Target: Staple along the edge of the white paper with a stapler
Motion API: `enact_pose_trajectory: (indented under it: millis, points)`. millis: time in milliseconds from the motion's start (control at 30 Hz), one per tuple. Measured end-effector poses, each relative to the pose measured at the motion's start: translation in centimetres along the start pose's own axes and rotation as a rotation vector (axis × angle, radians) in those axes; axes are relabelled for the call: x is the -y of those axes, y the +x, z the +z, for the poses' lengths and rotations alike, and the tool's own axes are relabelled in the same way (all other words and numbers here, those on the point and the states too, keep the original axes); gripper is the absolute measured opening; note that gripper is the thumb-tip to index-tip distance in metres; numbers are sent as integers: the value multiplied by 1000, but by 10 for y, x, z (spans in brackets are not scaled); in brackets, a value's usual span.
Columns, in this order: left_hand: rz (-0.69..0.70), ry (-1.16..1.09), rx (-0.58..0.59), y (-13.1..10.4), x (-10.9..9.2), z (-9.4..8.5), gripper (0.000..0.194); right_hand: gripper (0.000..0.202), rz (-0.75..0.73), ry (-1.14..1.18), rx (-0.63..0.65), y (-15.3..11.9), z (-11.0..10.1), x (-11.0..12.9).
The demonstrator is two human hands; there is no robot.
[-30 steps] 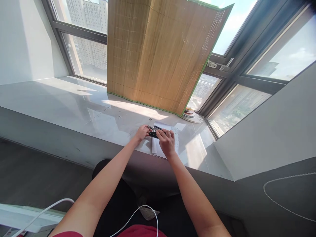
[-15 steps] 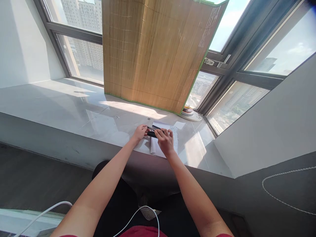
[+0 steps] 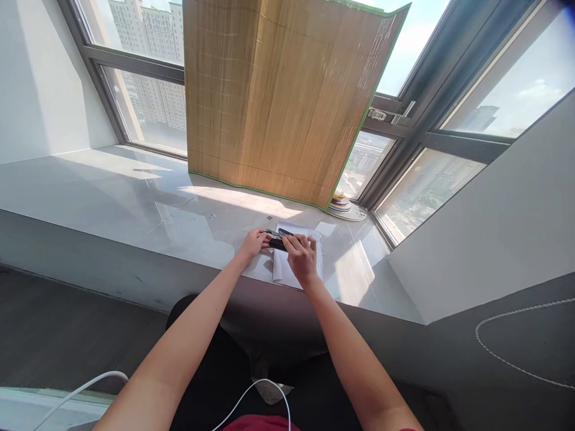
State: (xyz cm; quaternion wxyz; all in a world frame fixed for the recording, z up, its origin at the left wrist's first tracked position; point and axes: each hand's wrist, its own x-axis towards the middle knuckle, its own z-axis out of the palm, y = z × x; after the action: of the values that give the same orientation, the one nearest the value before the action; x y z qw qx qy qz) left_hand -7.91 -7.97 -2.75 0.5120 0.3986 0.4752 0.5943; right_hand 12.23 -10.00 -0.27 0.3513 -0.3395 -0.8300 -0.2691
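My right hand [image 3: 302,257] is wrapped round a black stapler [image 3: 278,244], whose upper arm is swung up from the base with metal parts showing between them. At its left end my left hand [image 3: 254,244] is closed, with thumb and fingertips pinching the metal part of the stapler; any staples between those fingers are too small to make out. Beneath the stapler lie white sheets of paper [image 3: 284,273], curled at the lower left corner. Small dark staple strips [image 3: 269,218] rest on the sill just beyond my hands.
The glossy window sill [image 3: 188,230] ends in a front edge close to me. A bamboo mat [image 3: 278,108] hangs before the window. Stacked plates [image 3: 348,209] stand in the right corner. A white cable [image 3: 269,383] crosses my lap, and small bits [image 3: 212,216] lie leftward.
The view has shifted slightly. Both hands stay at the stapler, and its metal part shows a little more clearly beside my left fingertips.
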Motion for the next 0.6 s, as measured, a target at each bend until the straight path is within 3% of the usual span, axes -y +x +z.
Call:
enact_pose_trajectory:
  millis: [300,367,500,600]
  points:
    - [31,32,-26,2,4,-2,10,44,105,69,50,-4,-9,-1]
    - [51,66,-1,1,5,-2,16,40,290,112,21,-5,-13,0]
    - [93,195,80,-2,4,-4,25,27,809,392,-3,-8,-20,-1]
    - [151,304,118,-5,2,-5,29,27,1016,561,50,-13,-21,-5]
